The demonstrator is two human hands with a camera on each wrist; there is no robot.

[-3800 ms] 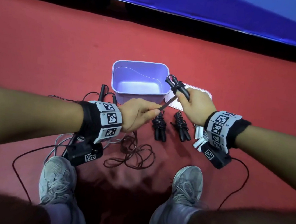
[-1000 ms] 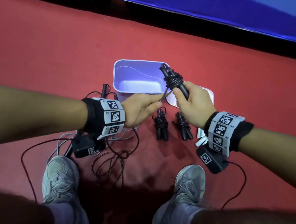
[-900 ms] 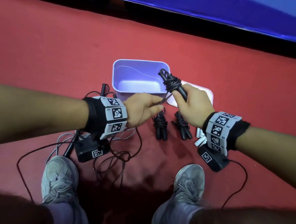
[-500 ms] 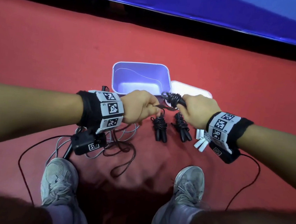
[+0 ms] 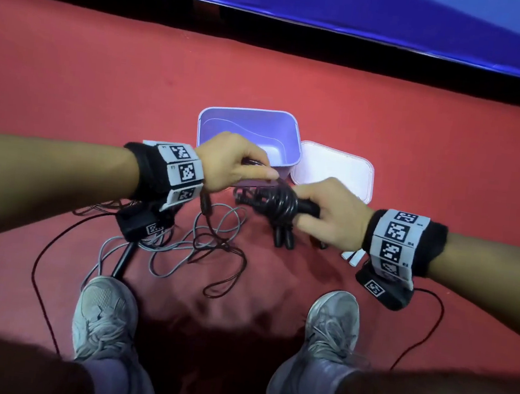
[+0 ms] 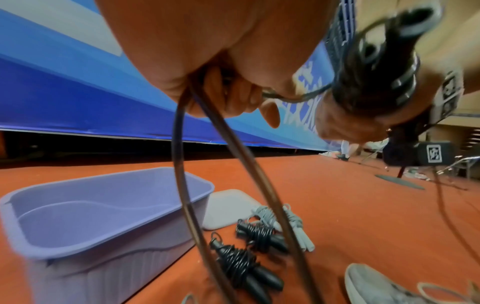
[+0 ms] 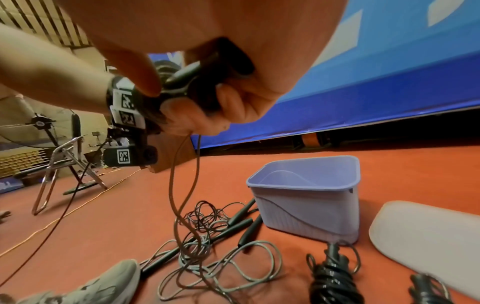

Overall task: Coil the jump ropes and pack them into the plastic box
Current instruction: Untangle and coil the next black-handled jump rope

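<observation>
Winding the third black rope: judged mid-step, with cord left to take up before the bundle can be tied off. Largest first. Red floor [image 5: 103, 84] carries everything. Plastic box [image 5: 249, 131], lavender and open, sits just beyond the left grip; nothing shows inside it. Its lid [image 5: 335, 169] lies flat beyond the right grip. Loose ropes [image 5: 196, 244], grey and dark, sprawl tangled below the left grip, near one shoe.

Right hand [image 5: 333, 217]: grip closed round the black handles of the part-wound rope [image 5: 275, 203], coils bunched just left of its fingers. Left hand [image 5: 233, 162]: grip narrow, pinching the free cord [image 6: 187, 156], which hangs as a doubled loop down to the floor pile. The two hands are near each other, the bundle between them.

Two finished black bundles [image 6: 241, 265] and a grey one [image 6: 288, 224] lie on the floor below the right grip, beside the lid.

Next move likely calls for feeding more turns round the handles, keeping tension so the trailing loop does not snag the pile.
</observation>
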